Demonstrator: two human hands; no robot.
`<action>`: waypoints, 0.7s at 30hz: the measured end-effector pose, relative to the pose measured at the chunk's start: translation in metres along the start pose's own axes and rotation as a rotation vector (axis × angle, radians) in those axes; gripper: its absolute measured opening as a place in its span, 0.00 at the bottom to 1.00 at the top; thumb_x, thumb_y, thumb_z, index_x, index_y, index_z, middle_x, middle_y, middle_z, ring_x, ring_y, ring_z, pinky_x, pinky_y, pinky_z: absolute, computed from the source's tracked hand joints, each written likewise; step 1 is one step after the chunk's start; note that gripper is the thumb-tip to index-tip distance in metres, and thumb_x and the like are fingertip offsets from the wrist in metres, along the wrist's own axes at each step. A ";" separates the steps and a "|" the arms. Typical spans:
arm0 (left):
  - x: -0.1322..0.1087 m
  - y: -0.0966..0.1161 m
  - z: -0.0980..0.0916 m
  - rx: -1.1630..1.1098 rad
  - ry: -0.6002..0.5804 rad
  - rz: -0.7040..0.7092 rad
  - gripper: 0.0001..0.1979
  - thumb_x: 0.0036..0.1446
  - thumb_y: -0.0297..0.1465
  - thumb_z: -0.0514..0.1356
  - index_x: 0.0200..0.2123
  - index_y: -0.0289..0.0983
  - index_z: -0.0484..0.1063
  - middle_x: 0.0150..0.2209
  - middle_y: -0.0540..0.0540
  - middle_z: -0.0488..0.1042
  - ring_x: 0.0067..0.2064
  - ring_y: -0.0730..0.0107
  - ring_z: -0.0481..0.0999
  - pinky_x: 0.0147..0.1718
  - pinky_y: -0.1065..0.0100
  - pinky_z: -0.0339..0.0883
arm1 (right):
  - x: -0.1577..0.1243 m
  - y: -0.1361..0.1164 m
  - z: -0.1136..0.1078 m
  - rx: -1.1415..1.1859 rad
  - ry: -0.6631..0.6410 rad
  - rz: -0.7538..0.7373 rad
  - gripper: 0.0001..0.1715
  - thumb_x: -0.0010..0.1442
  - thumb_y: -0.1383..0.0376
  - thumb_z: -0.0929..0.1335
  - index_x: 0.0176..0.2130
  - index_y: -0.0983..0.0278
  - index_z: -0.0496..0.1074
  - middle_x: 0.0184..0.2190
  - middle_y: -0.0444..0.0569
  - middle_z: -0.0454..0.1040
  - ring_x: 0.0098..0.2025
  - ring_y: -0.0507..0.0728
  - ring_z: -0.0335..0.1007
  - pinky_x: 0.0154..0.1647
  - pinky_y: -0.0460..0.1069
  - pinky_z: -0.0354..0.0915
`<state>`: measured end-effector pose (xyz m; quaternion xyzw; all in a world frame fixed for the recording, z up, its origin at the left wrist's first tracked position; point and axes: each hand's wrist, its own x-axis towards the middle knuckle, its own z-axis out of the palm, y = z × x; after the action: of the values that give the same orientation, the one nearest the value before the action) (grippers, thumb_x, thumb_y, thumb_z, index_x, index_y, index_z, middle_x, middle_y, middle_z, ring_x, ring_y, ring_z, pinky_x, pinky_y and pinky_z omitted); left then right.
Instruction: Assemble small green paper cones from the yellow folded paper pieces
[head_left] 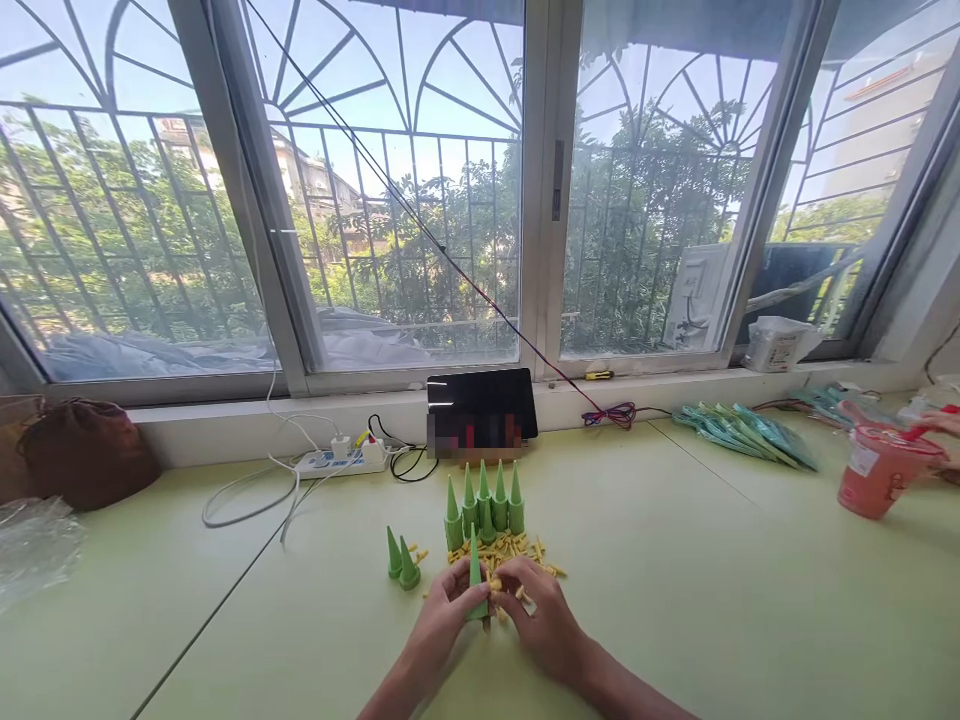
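Upright between my hands is a green cone piece (475, 575); my left hand (448, 610) holds it, thumb across its lower front. My right hand (541, 612) is at its right side, thumb and forefinger pinched around a small yellow piece (495, 584). A loose pile of yellow pieces (517, 549) lies just beyond my fingers. Behind the pile stand several green cones on cylindrical bases (500, 498). Two shorter green cones (406, 566) stand to the left, with a few yellow pieces beside them.
A dark-screened tablet (480, 405) leans at the back. Left of it are a power strip (341, 458), cables and a brown bag (88, 452). Green-blue plastic packets (739, 435) lie back right. At the far right, another person's hand is by a red cup (874, 475).
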<state>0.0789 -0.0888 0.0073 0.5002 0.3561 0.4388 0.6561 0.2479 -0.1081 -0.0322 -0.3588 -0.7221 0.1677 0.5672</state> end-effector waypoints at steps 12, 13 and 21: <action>0.005 -0.001 -0.011 0.099 -0.015 0.086 0.18 0.46 0.40 0.75 0.36 0.36 0.79 0.34 0.47 0.77 0.36 0.64 0.75 0.33 0.69 0.72 | 0.005 -0.001 0.001 -0.112 -0.128 0.043 0.13 0.73 0.65 0.61 0.37 0.60 0.70 0.34 0.47 0.74 0.36 0.57 0.71 0.38 0.49 0.66; 0.004 0.001 -0.010 0.106 -0.021 0.088 0.18 0.46 0.40 0.75 0.36 0.36 0.79 0.34 0.47 0.77 0.36 0.65 0.75 0.34 0.69 0.72 | 0.005 0.000 0.001 -0.122 -0.138 0.039 0.14 0.74 0.65 0.61 0.36 0.61 0.70 0.34 0.47 0.73 0.35 0.56 0.71 0.38 0.49 0.66; 0.005 0.010 -0.005 0.149 -0.003 0.116 0.20 0.42 0.41 0.76 0.33 0.35 0.78 0.31 0.48 0.77 0.33 0.65 0.75 0.32 0.69 0.71 | 0.008 0.004 0.002 -0.143 -0.125 -0.020 0.15 0.74 0.65 0.60 0.36 0.61 0.71 0.33 0.48 0.74 0.36 0.57 0.71 0.38 0.50 0.67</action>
<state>0.0742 -0.0813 0.0153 0.5679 0.3573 0.4476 0.5911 0.2466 -0.0998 -0.0296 -0.3798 -0.7697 0.1321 0.4958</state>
